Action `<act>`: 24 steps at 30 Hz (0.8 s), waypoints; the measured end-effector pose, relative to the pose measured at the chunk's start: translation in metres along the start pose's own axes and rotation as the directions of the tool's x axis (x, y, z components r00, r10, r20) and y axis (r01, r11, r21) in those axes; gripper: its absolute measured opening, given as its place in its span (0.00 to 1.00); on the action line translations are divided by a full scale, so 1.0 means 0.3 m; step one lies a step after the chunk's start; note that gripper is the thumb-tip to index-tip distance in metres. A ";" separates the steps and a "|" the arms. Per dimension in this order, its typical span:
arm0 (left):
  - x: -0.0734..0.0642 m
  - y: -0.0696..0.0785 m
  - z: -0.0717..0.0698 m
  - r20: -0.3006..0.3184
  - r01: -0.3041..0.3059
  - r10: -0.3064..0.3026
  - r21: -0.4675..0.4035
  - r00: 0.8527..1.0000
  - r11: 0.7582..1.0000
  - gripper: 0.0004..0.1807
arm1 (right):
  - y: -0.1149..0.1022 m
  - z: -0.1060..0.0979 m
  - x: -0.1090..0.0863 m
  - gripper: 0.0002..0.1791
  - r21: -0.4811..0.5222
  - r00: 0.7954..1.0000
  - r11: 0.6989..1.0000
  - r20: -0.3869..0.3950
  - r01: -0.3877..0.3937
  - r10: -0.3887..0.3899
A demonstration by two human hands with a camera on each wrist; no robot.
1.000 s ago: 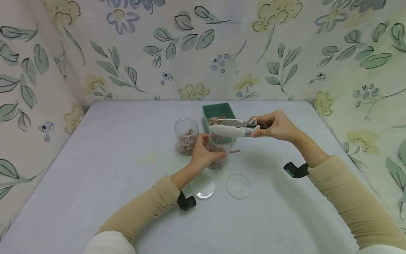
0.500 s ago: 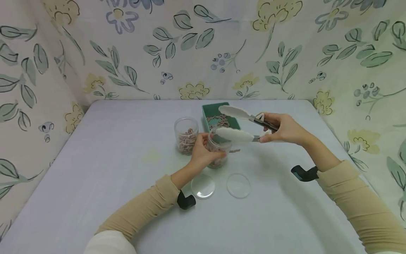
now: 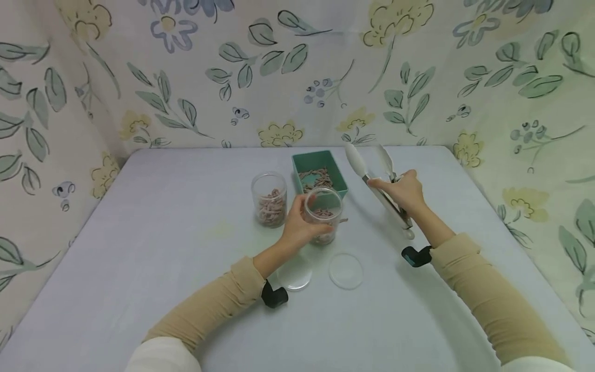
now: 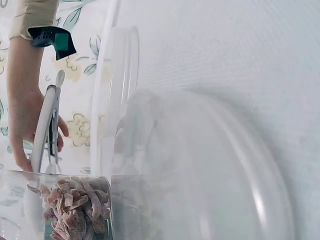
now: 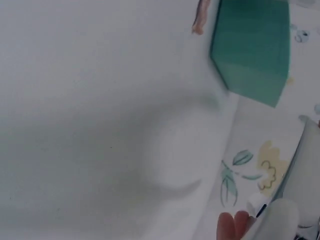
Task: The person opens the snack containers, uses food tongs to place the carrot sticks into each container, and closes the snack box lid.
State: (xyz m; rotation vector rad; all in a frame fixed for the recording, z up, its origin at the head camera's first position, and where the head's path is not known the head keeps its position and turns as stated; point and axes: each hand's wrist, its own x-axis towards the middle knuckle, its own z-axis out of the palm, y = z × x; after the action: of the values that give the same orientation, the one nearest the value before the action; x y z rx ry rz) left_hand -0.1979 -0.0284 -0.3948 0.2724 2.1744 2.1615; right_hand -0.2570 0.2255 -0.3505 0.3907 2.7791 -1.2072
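Note:
My left hand (image 3: 297,227) grips a clear jar (image 3: 332,214), thumb across its near side. Brownish, powdery-looking strips (image 4: 75,207) fill its lower part. In the head view my right hand (image 3: 405,192) holds white-tipped tongs (image 3: 357,161) right of the green box, their two white heads spread and pointing toward the back with nothing between them. The green box (image 3: 343,187) stands behind the held jar with more strips (image 3: 321,178) on its bottom. A second jar (image 3: 269,199), partly filled with the same strips, is upright just left of my left hand.
Two clear round lids (image 3: 295,274) (image 3: 346,270) lie on the white table (image 3: 162,258) in front of the jars. A loose strip (image 5: 201,17) lies on the table beside the green box. Floral cloth (image 3: 316,67) hangs behind the table.
The tongs have moved right, away from above the held jar and the box, and turned so their heads point toward the back. My left hand stays on the jar.

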 end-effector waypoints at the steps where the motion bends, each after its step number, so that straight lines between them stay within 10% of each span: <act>1: 0.000 -0.003 -0.001 -0.007 -0.001 0.001 -0.003 1.000 1.000 0.39 | 0.004 0.009 0.009 0.62 -0.030 1.000 0.999 -0.017 -0.013 0.013; 8: 0.001 -0.015 0.002 -0.001 0.030 -0.030 0.014 1.000 0.999 0.39 | 0.007 0.075 0.076 0.62 -0.080 0.996 0.994 -0.048 -0.081 0.077; 24: 0.009 -0.021 -0.019 -0.045 0.047 -0.039 0.173 0.998 0.984 0.41 | -0.024 0.150 0.121 0.52 -0.256 0.996 0.967 -0.079 0.011 -0.033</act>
State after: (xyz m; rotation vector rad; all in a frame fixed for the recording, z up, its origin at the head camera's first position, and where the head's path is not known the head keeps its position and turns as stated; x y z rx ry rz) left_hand -0.2020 -0.0337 -0.4007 0.1888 2.3721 1.9754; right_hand -0.2948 0.1952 -0.3826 0.3954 2.9658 -0.8367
